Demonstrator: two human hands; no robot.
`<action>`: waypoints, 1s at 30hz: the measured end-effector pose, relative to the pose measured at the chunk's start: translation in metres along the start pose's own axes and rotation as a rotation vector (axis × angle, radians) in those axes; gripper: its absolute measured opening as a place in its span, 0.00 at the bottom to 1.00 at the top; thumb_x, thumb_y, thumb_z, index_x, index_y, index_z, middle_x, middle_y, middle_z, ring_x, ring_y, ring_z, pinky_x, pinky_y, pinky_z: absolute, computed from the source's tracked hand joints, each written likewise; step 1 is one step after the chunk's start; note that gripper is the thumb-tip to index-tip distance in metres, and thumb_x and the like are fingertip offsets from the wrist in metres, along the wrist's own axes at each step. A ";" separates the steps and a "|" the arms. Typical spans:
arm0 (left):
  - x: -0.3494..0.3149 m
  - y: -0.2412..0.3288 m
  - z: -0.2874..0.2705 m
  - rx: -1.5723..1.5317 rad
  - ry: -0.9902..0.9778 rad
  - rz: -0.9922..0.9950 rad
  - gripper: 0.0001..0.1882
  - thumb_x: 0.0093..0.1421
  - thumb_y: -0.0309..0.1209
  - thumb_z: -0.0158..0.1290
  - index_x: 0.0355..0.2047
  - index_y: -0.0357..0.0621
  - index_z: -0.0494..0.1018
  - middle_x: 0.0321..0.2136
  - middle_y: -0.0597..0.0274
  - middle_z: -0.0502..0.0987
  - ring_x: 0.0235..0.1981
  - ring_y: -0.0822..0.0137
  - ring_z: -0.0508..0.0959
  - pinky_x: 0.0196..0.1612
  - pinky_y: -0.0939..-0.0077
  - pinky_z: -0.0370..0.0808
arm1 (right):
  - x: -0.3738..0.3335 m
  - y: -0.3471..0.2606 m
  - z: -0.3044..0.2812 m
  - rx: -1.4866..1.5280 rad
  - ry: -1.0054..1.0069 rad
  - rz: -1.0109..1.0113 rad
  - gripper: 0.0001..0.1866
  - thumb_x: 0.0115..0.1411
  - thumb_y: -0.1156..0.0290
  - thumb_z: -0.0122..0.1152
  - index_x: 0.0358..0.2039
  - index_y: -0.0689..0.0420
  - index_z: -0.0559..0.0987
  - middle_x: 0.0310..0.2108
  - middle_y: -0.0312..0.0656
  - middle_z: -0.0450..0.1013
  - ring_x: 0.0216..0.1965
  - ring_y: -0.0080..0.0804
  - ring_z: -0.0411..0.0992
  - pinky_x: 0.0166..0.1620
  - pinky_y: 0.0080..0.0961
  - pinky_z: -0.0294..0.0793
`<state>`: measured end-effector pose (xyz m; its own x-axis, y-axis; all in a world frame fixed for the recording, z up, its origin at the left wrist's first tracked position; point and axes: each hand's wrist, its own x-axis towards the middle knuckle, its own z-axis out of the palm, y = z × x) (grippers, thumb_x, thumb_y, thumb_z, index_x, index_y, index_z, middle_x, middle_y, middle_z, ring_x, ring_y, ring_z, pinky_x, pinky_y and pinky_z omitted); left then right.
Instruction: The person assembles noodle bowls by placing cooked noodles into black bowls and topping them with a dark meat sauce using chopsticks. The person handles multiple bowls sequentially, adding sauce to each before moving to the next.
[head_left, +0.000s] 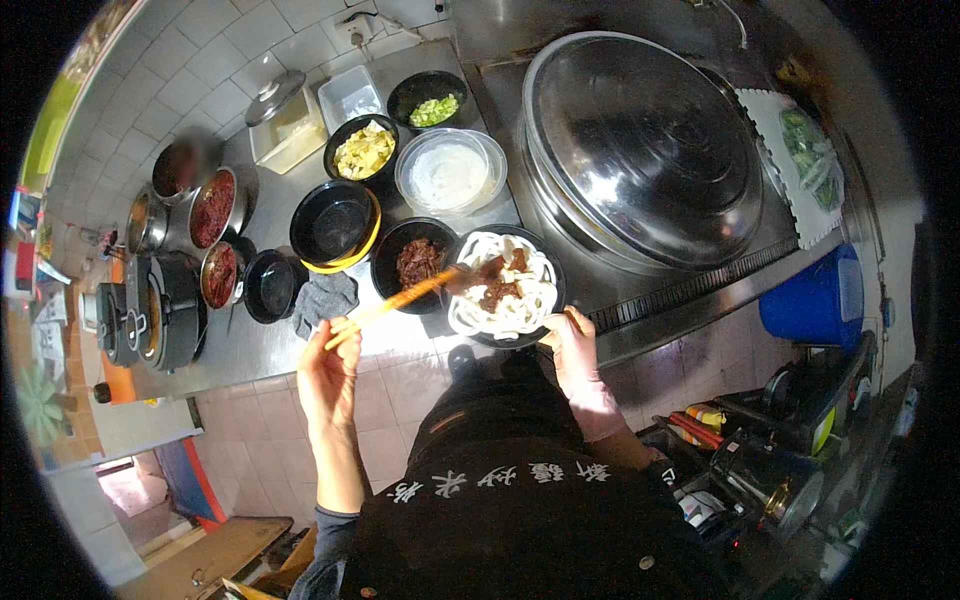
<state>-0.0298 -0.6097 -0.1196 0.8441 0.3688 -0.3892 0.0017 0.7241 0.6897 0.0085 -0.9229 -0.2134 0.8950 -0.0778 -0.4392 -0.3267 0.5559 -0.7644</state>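
Observation:
My left hand (328, 380) is closed around the end of a long wooden spoon (405, 294). The spoon slants up to the right, its dark, sauce-coated end over a black bowl (563, 285) at the counter's front edge. Thick white noodles (528, 318) fill that bowl, with dark brown sauce (497, 294) heaped on their middle. My right hand (573, 350) grips the near right rim of the noodle bowl. Just left of it, partly under the spoon, stands another black bowl holding dark brown chunky sauce (418, 262).
Behind are a clear tub of white contents (450, 170), chopped yellow vegetables (364, 150) and chopped greens (434, 110). A large domed metal lid (640, 140) covers the right side. Stacked black bowls (333, 222), a grey cloth (326, 302) and red-sauce pots (213, 208) stand left.

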 end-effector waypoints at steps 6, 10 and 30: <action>-0.010 -0.035 0.041 0.272 -0.157 -0.108 0.16 0.67 0.32 0.48 0.43 0.26 0.73 0.35 0.43 0.80 0.31 0.57 0.83 0.40 0.67 0.83 | -0.005 -0.001 0.004 0.014 -0.089 0.003 0.01 0.58 0.75 0.58 0.30 0.57 0.77 0.31 0.34 0.76 0.33 0.21 0.75 0.38 0.21 0.75; -0.015 -0.041 0.051 0.460 -0.174 0.063 0.17 0.68 0.34 0.47 0.44 0.29 0.73 0.36 0.44 0.80 0.32 0.58 0.83 0.37 0.68 0.83 | -0.005 0.003 -0.003 -0.011 -0.085 -0.004 0.01 0.59 0.74 0.59 0.31 0.56 0.77 0.31 0.33 0.76 0.33 0.21 0.75 0.38 0.20 0.75; 0.084 -0.067 -0.060 0.662 0.032 0.370 0.17 0.69 0.34 0.48 0.45 0.28 0.73 0.39 0.48 0.79 0.33 0.59 0.83 0.40 0.69 0.82 | -0.011 -0.020 -0.031 0.035 0.102 -0.038 0.01 0.56 0.76 0.55 0.28 0.55 0.74 0.29 0.35 0.74 0.32 0.24 0.74 0.37 0.21 0.74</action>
<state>0.0092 -0.5926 -0.2354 0.8363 0.5435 -0.0720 0.0518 0.0524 0.9973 -0.0036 -0.9589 -0.2078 0.8704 -0.1825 -0.4573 -0.2805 0.5795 -0.7652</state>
